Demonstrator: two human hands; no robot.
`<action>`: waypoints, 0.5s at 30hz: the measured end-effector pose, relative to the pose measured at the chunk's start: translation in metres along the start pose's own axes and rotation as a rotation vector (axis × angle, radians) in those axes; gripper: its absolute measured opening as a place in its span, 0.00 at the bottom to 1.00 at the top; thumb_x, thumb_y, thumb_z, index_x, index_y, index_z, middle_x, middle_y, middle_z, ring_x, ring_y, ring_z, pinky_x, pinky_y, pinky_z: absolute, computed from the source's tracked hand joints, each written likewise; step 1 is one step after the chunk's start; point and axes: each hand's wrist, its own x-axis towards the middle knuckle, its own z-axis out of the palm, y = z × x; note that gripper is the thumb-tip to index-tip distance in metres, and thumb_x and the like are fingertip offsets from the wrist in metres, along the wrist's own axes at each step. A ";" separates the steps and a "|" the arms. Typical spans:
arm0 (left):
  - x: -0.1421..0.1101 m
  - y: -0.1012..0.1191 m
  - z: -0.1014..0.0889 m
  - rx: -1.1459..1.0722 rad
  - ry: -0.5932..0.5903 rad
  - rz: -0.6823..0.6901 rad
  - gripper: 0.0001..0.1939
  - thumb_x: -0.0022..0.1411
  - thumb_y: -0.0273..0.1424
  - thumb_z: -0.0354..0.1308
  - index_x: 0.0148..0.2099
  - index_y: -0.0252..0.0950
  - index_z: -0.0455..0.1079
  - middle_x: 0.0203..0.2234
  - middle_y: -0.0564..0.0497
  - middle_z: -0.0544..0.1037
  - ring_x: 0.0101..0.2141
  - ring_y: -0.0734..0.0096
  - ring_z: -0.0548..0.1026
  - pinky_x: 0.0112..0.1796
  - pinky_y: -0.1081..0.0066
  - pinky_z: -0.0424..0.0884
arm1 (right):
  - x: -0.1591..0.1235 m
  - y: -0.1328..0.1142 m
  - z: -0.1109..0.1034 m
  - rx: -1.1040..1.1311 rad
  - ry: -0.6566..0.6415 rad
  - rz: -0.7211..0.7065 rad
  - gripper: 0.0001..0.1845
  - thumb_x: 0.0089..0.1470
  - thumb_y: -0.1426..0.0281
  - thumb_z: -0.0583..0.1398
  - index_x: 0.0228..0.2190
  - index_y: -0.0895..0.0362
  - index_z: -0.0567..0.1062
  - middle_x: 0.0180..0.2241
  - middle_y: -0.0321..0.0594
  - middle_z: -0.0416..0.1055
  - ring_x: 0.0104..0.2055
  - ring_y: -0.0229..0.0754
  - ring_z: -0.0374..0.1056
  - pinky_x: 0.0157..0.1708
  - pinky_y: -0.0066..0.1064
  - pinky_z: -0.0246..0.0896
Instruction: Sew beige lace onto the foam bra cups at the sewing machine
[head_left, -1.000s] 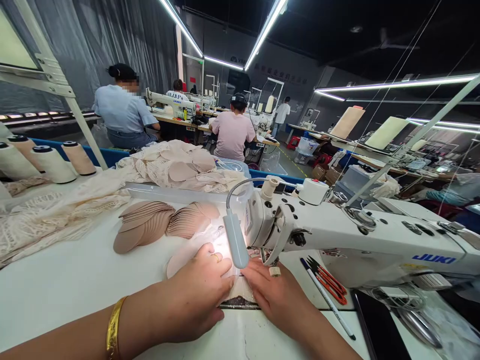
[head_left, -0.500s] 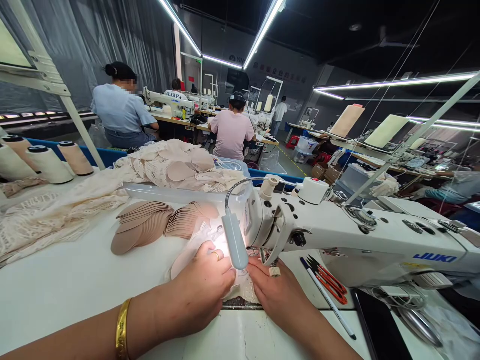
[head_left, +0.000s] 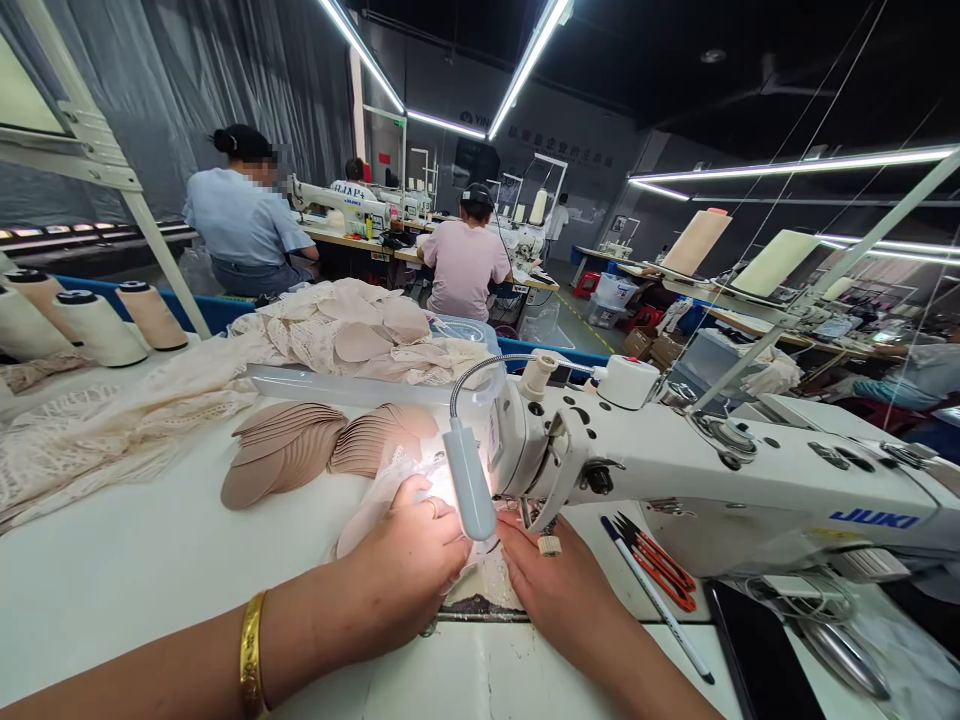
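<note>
My left hand (head_left: 401,572), with a gold ring and bangle, lies flat with fingers pressed down on a beige cup piece with lace (head_left: 367,520) under the lamp of the white JUKI sewing machine (head_left: 720,480). My right hand (head_left: 559,585) lies flat on the lace fabric (head_left: 487,580) just in front of the needle area, fingers stretched toward the presser foot. The small grey gooseneck lamp (head_left: 469,490) hangs between the hands and hides the needle.
Fanned stacks of tan cup pieces (head_left: 300,445) lie behind my left hand. A heap of lace (head_left: 352,330) and thread cones (head_left: 105,325) sit further back left. Red-handled snips (head_left: 660,565), a pen (head_left: 656,600) and a dark phone (head_left: 757,650) lie right. Other people sew at far tables.
Both hands have slid the fabric piece a little forward toward the needle; the left hand moved slightly away from me and right.
</note>
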 end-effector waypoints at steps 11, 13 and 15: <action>-0.002 0.005 0.006 0.041 -0.033 0.009 0.08 0.51 0.23 0.58 0.35 0.36 0.66 0.34 0.48 0.77 0.35 0.58 0.72 0.48 0.45 0.64 | 0.002 -0.001 -0.013 0.033 0.112 -0.054 0.14 0.62 0.79 0.54 0.39 0.55 0.79 0.41 0.46 0.80 0.43 0.51 0.75 0.41 0.41 0.75; -0.002 0.006 0.006 0.046 -0.020 0.012 0.09 0.51 0.23 0.59 0.37 0.36 0.67 0.35 0.47 0.77 0.36 0.57 0.73 0.48 0.44 0.64 | 0.002 0.000 -0.017 0.017 0.216 -0.082 0.15 0.66 0.77 0.53 0.39 0.57 0.80 0.41 0.47 0.81 0.41 0.51 0.76 0.39 0.41 0.76; -0.002 0.006 0.006 0.047 -0.011 0.004 0.10 0.51 0.23 0.59 0.37 0.37 0.67 0.36 0.47 0.77 0.36 0.57 0.73 0.48 0.43 0.64 | 0.001 0.001 -0.018 0.004 0.287 -0.084 0.17 0.69 0.74 0.51 0.39 0.58 0.81 0.39 0.48 0.81 0.38 0.51 0.77 0.39 0.41 0.77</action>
